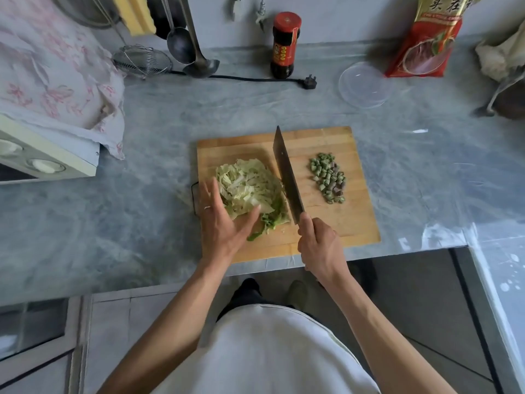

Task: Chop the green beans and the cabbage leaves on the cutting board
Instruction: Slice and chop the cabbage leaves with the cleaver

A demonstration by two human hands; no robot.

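Right hand [319,245]: fist round knife [287,174], blade right of cabbage [250,186]. Left hand [224,220]: fingers straight, touching cabbage. Chopped beans [328,177] far right on cutting board [355,223].

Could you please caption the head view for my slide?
Right hand holds cleaver beside cabbage; chopped beans alongside.
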